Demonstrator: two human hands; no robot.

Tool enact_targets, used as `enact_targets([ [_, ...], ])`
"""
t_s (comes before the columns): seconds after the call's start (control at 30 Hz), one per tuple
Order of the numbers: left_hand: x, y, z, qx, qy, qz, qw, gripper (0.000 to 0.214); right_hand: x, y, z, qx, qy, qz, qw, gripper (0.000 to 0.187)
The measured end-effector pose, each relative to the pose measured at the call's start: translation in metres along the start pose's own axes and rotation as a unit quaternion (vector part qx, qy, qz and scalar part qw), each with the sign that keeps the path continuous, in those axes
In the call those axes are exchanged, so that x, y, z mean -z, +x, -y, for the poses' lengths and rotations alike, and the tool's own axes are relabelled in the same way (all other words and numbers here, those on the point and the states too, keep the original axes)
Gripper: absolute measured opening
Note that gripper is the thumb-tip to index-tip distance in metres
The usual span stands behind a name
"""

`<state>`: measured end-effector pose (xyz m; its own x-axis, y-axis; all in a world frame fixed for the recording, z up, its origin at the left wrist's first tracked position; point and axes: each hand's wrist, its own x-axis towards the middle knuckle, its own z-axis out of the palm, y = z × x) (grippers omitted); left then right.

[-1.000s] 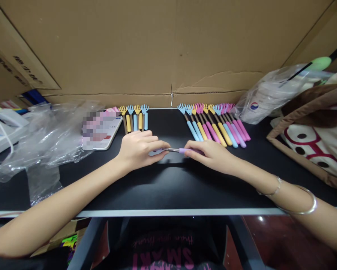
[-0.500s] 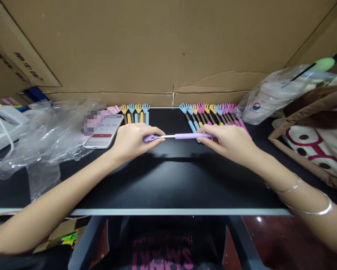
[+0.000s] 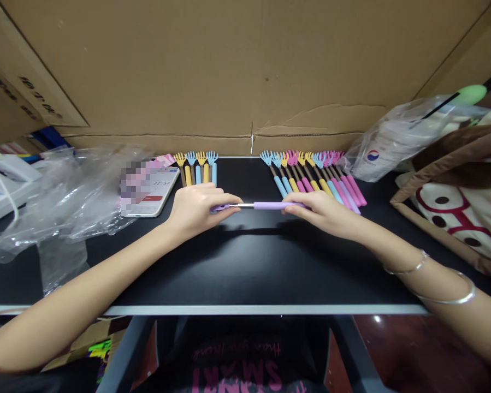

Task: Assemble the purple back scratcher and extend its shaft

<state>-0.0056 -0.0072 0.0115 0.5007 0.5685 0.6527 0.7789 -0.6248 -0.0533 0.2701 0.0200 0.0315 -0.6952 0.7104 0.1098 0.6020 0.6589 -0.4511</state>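
Item: purple back scratcher (image 3: 265, 206), one piece, telescopic, with a short run of metal shaft showing. You held it level and crosswise just above the black bench (image 3: 245, 262), in the gap between the two laid-out rows.

Left hand (image 3: 196, 210): your fingers were closed on the claw end, thumb and forefinger pinching it (the claw itself was mostly hidden under them).

Right hand (image 3: 323, 213): your fingers were closed on the purple grip end, the thumb beneath and the other fingers laid over the top. Two bangles (image 3: 442, 284) sat on that forearm.

Row of four back scratchers (image 3: 198, 169), yellow and blue: lay side by side at the back of the bench, claws toward the cardboard wall (image 3: 245, 71), just behind your left hand.

Larger row of back scratchers (image 3: 314, 174), blue, yellow, pink and purple: lay fanned at the back right, its near ends close to your right hand.

Phone (image 3: 153, 191): flat on the bench, left of the small row, screen lit.

Clear plastic wrap (image 3: 65, 196): crumpled at far left.

Clear bag (image 3: 392, 142) and a brown-trimmed tote (image 3: 454, 202): at far right.
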Motion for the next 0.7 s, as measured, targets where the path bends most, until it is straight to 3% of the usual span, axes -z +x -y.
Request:
enact_targets([
  [0.23, -0.0010, -0.0025, 0.0011, -0.046, 0.018, -0.024, 0.998, 0.017, 0.0026, -0.0019, 0.0082, -0.034, 0.084, 0.046, 0.995, 0.037],
  [0.43, -0.0002, -0.0017, 0.0008, -0.092, 0.031, -0.053, 0.994, 0.016, 0.0033, -0.0033, 0.0085, -0.071, 0.222, 0.139, 0.963, 0.040],
  [0.7, 0.0007, -0.0016, -0.0002, -0.109, 0.036, -0.063, 0.991, 0.016, -0.0011, -0.0023, 0.0034, -0.060, 0.289, 0.180, 0.938, 0.042],
])
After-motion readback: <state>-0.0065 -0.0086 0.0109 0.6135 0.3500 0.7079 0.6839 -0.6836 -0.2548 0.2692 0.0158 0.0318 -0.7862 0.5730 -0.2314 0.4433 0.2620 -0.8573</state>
